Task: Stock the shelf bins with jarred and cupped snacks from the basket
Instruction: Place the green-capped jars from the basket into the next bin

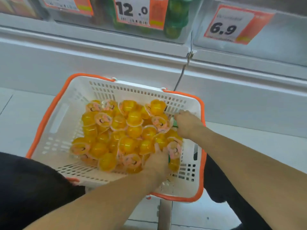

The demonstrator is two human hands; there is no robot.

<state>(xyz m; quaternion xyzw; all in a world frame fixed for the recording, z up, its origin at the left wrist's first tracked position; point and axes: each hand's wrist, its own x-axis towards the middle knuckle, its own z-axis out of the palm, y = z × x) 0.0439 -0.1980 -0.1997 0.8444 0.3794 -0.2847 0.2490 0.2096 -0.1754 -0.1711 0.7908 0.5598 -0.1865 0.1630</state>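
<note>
Jelly cups [127, 133]: heaped loose in white basket [66, 113] on floor below shelf; domed yellow plastic, pink film lids, lying every way.

Risk: pile shifts when one pulled out, cups roll or spill; slick domes may slip from fingers; thin lids may puncture under squeeze.

Left hand [157, 161]: dug into pile at right, fingers buried, hold unclear.

Right hand [186, 122]: curled round green-topped item [173, 122] by basket's right wall.

Green jars [176, 19] in bin above, behind price tag [132, 12].

left hand [157, 161]: fingertips buried among cups [116, 130], I can't read its grip | right hand [186, 123]: fingers hide green item | far price tags [230, 25]: blurred, top-cropped
</note>
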